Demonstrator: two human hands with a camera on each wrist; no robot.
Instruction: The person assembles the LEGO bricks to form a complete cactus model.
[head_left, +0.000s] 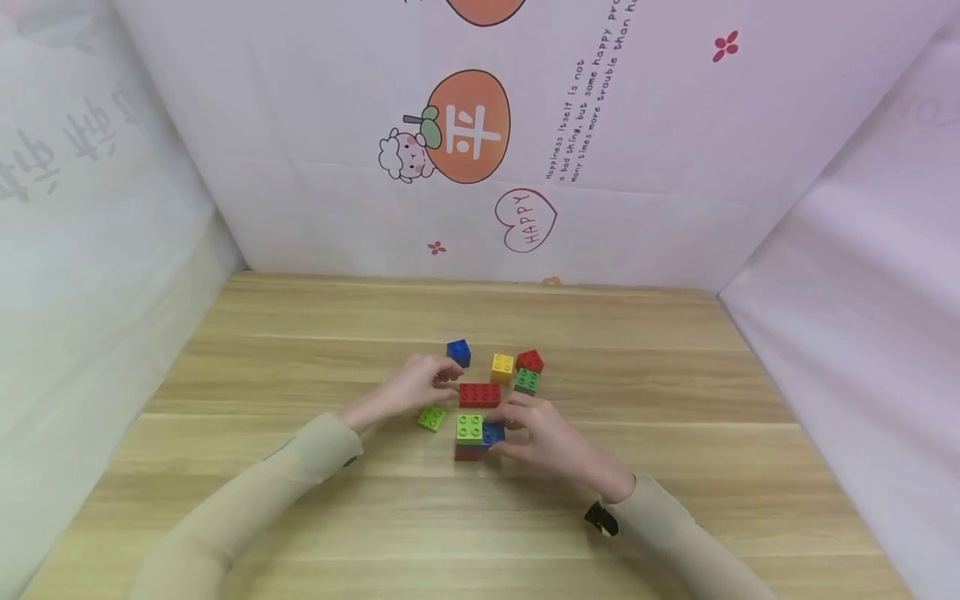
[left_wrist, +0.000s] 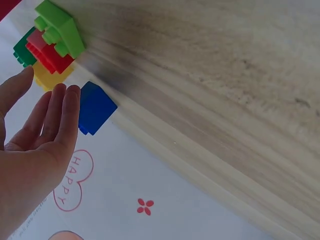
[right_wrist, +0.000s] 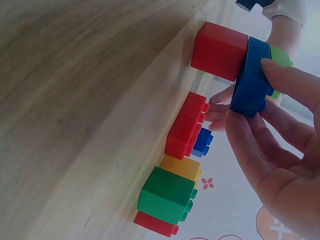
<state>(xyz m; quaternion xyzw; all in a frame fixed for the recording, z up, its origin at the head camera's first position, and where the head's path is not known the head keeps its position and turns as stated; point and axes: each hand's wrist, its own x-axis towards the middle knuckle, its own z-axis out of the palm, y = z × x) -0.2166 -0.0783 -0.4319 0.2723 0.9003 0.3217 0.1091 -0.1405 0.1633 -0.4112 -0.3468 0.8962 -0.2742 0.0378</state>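
My right hand pinches a blue brick between thumb and fingers. The blue brick lies on a red brick and juts out sideways. A lime-green brick with studs tops this small stack. My left hand holds nothing, its fingers loosely bent over the table. In the head view its fingertips are near a long red brick and a tall blue brick. A thin lime-green brick lies just below that hand.
Behind the right hand stand a yellow brick, a green brick and a red pointed brick, close together. The wooden tabletop is bounded by white printed cloth at the back and sides.
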